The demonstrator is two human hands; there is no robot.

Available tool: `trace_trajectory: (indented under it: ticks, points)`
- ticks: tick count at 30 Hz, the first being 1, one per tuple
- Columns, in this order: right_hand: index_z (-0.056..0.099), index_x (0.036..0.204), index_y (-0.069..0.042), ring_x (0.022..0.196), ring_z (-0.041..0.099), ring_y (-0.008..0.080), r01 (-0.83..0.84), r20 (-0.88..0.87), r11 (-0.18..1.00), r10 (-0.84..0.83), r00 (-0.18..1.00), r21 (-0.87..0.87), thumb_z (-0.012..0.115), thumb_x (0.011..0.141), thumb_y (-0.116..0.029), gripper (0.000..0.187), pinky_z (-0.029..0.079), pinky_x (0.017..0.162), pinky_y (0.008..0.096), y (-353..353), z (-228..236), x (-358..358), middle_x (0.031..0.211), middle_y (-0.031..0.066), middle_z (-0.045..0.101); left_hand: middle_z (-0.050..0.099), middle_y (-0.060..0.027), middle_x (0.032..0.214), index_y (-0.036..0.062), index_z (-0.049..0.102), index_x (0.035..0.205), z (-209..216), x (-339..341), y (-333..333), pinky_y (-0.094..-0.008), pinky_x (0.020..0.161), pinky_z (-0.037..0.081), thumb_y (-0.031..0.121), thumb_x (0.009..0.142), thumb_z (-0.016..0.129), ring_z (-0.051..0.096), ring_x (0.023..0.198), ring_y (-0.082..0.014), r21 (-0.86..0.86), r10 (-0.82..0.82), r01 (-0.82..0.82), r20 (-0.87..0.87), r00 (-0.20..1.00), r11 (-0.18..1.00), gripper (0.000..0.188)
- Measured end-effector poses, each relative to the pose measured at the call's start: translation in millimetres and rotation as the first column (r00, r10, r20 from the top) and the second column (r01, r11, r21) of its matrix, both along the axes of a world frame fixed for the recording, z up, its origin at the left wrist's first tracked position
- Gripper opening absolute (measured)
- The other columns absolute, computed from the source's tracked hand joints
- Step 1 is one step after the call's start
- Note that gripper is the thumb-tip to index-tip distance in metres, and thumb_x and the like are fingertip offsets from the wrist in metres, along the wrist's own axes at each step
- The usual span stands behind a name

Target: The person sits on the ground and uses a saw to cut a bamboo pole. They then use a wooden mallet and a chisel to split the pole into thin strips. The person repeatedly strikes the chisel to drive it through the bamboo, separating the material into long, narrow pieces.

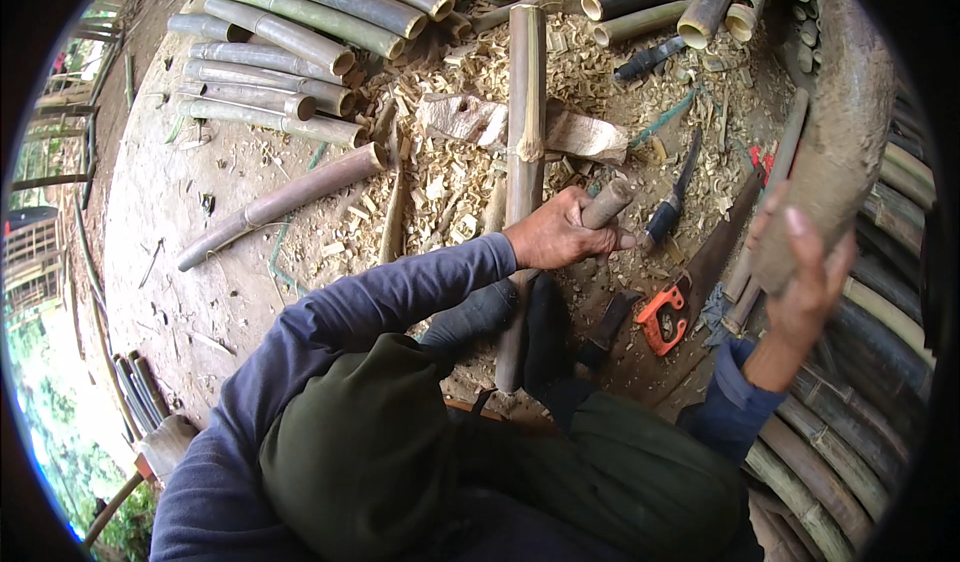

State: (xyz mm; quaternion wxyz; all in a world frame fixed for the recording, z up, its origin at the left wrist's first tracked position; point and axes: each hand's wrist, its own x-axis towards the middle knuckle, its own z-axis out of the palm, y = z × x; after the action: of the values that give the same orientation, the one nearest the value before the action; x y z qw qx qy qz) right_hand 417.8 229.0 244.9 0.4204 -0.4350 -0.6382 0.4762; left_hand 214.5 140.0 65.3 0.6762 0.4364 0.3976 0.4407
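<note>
My left hand [556, 230] is closed around a short, round wooden handle [607, 204]; whatever lies below the grip is hidden. It is beside a bamboo pole [527, 92], which rests across a pale, chipped wood block [465, 119] and runs back between my two dark-covered feet. On the right, my right hand [805, 272] grips the lower end of a thick, mud-coloured wooden club [838, 112], raised with its far end upward.
Wood chips [440, 197] cover the floor. Cut bamboo lengths [320, 2] lie at the far left, with a single pole [285, 202] nearer. An orange-handled saw [663, 320], a dark-handled knife [664, 218] and stacked bamboo [850, 402] lie at right.
</note>
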Motion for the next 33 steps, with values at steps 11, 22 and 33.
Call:
trace_trajectory:
  ticks: [11, 22, 33]
  points:
    - [0.046, 0.139, 0.009, 0.106, 0.066, 0.0257, -0.249, 0.262, 0.95, 0.294, 0.919, -0.19, 0.08, 0.075, -0.023, 0.079, 0.052, 0.092, 0.0361, -2, 19, -12, 0.121, 0.0175, 0.064, 0.064, -0.0019, 0.063, 0.0018, 0.068, 0.074, 2, 2, -7, -0.0304, 0.058, 0.046, 0.036, 0.093, 0.078, 0.057, 0.058, -0.0092, -0.045, -0.011, 0.008, -0.059, 0.998, 0.999, 0.04]
    - [0.048, 0.137, 0.008, 0.105, 0.064, 0.0223, -0.351, 0.253, 0.905, 0.408, 0.877, -0.24, 0.078, 0.075, -0.022, 0.076, 0.05, 0.095, 0.0346, -2, -8, -4, 0.118, 0.0147, 0.064, 0.058, -0.0022, 0.062, 0.0032, 0.066, 0.073, 0, -6, 7, -0.0336, 0.057, 0.045, 0.042, 0.09, 0.079, 0.052, 0.056, -0.0129, 0.124, 0.07, -0.048, -0.18, 0.981, 0.991, 0.044]
    - [0.052, 0.134, 0.006, 0.089, 0.064, 0.017, -0.185, 0.278, 0.971, 0.138, 0.951, 0.15, 0.071, 0.085, -0.021, 0.059, 0.054, 0.077, 0.0314, 28, -9, 7, 0.104, 0.0147, 0.065, 0.06, 0.0002, 0.064, 0.0015, 0.066, 0.075, 9, -33, 82, -0.0321, 0.057, 0.044, 0.033, 0.087, 0.084, 0.053, 0.06, -0.0093, 0.155, 0.125, -0.099, -0.167, 0.978, 0.983, 0.038]
